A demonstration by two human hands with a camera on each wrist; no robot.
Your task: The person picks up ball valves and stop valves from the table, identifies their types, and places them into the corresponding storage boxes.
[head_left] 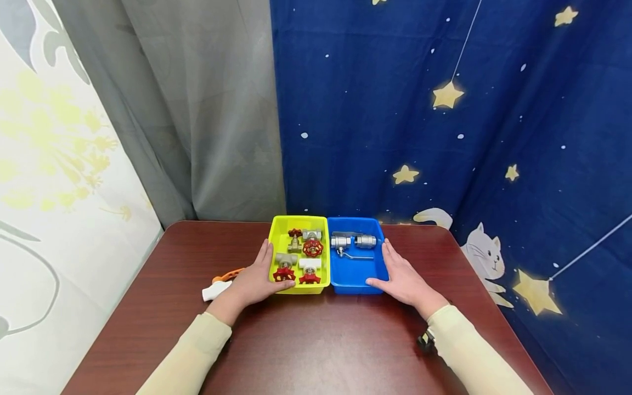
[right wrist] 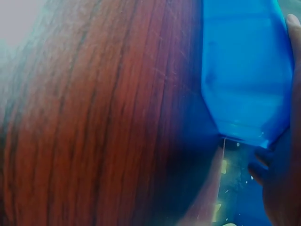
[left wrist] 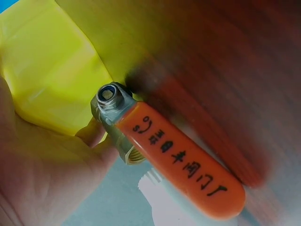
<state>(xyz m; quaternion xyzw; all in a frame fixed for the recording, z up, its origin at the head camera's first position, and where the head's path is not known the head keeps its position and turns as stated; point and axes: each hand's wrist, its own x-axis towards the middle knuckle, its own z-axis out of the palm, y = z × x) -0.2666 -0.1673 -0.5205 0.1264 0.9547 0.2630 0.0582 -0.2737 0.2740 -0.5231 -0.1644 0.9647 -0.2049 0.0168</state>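
Two small plastic bins stand side by side on the table, a yellow bin [head_left: 301, 218] and a blue bin [head_left: 353, 288]. My left hand [head_left: 257, 280] rests along the yellow bin's left side, fingers straight and thumb over the front corner. Along the blue bin's right side lies my right hand [head_left: 402, 277], also with straight fingers, its thumb at the front rim. Inside the yellow bin are several valves with red handwheels, among them a white valve [head_left: 310, 265]. The blue bin holds a lever ball valve [head_left: 341, 242] and a metal fitting [head_left: 365, 241].
Left of the yellow bin, near my left wrist, lie an orange-handled ball valve [left wrist: 176, 160] and a white plastic piece [head_left: 213, 291]. The brown table [head_left: 336, 351] ends close behind the bins, at a grey curtain [head_left: 232, 109] and a blue starry curtain [head_left: 365, 109].
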